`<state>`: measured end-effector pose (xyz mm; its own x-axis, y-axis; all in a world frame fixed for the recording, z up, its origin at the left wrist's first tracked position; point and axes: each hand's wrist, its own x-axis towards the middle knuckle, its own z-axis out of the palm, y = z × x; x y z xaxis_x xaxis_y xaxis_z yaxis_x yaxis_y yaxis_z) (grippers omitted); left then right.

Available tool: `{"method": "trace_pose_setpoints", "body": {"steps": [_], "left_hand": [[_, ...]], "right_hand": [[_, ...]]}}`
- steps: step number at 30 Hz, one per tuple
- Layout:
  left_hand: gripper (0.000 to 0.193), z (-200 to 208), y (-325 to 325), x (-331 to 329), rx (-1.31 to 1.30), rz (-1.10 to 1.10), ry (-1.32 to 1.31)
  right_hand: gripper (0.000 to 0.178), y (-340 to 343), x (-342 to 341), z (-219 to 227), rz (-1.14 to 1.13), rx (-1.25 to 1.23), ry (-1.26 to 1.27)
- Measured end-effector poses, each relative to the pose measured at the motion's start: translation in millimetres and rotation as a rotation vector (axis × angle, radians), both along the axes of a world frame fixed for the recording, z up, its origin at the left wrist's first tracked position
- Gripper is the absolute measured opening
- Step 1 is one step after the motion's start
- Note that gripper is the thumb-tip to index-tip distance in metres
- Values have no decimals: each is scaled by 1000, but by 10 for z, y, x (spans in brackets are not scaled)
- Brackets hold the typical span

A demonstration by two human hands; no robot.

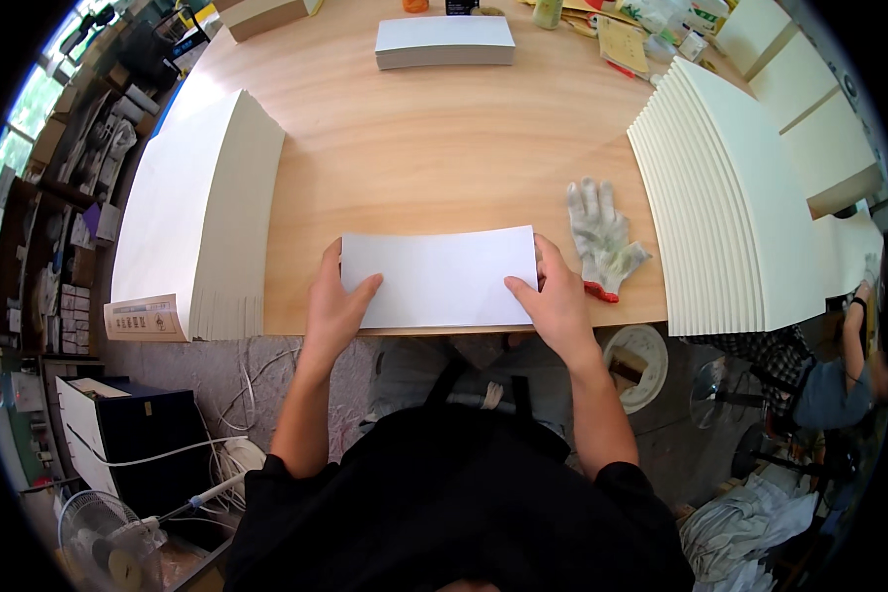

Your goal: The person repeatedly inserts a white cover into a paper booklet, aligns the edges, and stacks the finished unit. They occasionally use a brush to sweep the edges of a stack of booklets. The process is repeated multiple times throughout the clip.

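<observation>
A white rectangular piece of paper (440, 280) lies at the table's near edge, its long side running left to right. Whether it is one sheet or a thin stack, I cannot tell. My left hand (341, 298) grips its left end, thumb on top and the other fingers partly hidden behind the edge. At the opposite end my right hand (556, 296) holds it the same way. Just right of that hand a whitish knitted glove (600, 237) with a red cuff rests flat on the wooden table (444, 148).
Tall paper stacks stand at the left (168, 217) and right (750, 197), the right one in stepped layers. A smaller paper stack (444, 41) sits at the back. Below are a white bucket (651, 390) and a fan (109, 543). Another person's arm (854, 331) shows far right.
</observation>
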<state>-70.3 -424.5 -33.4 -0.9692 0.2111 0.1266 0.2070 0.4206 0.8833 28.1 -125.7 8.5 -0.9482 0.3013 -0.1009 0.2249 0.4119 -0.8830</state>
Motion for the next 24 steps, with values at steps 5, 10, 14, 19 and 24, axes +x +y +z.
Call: {"method": "trace_pose_setpoints", "body": {"steps": [5, 10, 14, 19, 24], "left_hand": [[70, 635, -8, -34, -402, 59, -290], [65, 740, -39, -287, -679, -167, 167], [55, 515, 30, -267, -710, -429, 322], [57, 452, -30, -127, -702, -422, 324], [59, 475, -25, -37, -663, -412, 301]], "right_hand": [[55, 53, 66, 162, 8, 417, -18], [45, 180, -263, 25, 164, 613, 328], [45, 109, -288, -40, 324, 679, 241], [48, 107, -110, -143, 276, 682, 344], [50, 82, -41, -223, 240, 725, 361]]}}
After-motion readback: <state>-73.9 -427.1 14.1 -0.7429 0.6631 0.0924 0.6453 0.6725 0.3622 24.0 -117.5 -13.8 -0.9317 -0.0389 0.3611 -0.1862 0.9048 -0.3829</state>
